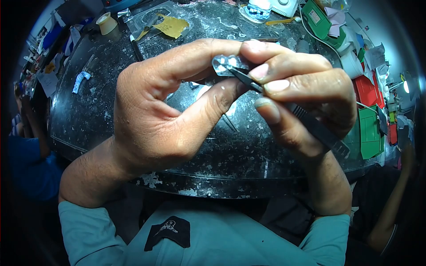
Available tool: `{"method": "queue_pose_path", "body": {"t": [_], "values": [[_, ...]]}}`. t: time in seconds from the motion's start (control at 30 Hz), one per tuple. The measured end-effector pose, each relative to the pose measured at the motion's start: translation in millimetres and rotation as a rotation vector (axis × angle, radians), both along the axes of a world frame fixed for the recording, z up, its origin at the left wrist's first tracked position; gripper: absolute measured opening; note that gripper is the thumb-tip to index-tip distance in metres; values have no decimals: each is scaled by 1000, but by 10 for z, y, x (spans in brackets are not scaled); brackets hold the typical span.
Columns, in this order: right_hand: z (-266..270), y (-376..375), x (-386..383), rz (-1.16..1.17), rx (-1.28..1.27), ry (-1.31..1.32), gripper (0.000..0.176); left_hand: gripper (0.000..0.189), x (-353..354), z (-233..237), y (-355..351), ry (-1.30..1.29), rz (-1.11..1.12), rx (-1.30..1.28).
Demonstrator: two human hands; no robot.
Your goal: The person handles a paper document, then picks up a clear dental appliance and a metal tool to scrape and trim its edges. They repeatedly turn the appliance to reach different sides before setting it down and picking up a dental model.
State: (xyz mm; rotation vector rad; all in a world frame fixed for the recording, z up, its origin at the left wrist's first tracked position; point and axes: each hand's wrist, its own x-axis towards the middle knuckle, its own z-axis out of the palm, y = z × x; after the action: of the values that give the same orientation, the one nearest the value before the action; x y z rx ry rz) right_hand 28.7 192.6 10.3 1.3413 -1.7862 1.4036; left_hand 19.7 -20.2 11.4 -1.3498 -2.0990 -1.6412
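My left hand (164, 106) is closed, pinching a small clear, shiny, lobed piece (220, 65) between its thumb and fingers above the table. In my right hand (306, 88) is a pair of black tweezers (246, 80) with a ribbed grip, held between thumb and fingertips. Their pointed tip meets the face of the clear piece in this view. The right fingertips come close to the left thumb and hide part of the piece's right side.
The scuffed black table (248, 155) carries a yellow sheet (172, 26), a beige cup (106, 23), a blue-white arch-shaped piece (81, 82) and a dental model (256, 10). Green bins (371, 133) and a red bin (367, 91) line the right. People sit at both sides.
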Motion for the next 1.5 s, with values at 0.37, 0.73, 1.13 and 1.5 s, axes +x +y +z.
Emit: {"method": "queue_pose_path", "body": {"t": [0.37,0.73,1.13,1.5], "values": [[4,53,-28,-52,92,157,24,35,19,-4,32,-34,19,42],[-20,55,-42,-42,68,167,26,36,-3,-1,45,-15,0,33],[-26,43,23,5,30,3,24,35,-46,-62,39,34,3,64],[57,9,138,-75,38,-132,25,30,-80,-42,91,11,-26,110]]}}
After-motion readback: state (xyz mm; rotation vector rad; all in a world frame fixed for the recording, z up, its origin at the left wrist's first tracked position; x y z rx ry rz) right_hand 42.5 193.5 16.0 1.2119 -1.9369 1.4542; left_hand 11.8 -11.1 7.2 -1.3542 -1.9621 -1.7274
